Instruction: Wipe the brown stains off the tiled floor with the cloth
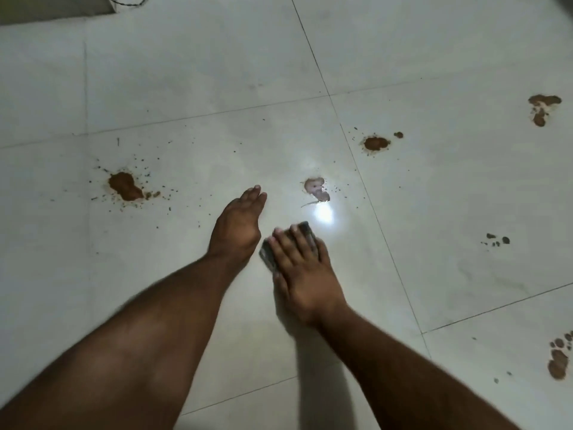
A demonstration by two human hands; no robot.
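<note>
My right hand (302,268) lies flat with straight fingers on a small dark grey cloth (269,255), pressing it onto the pale tiled floor (192,88). My left hand (237,223) rests on the floor just to its left, fingers straight and together, holding nothing. A pale, partly smeared brown stain (317,189) sits just beyond the cloth, next to a bright light reflection. A thick brown stain (124,186) with scattered specks lies to the left. Another brown stain (375,143) lies further off to the right.
More brown stains mark the far right (543,108) and lower right (558,360) tiles, with small dark spots (497,240) between them. A dark cable (130,2) and the edge of a pale object lie at the top left.
</note>
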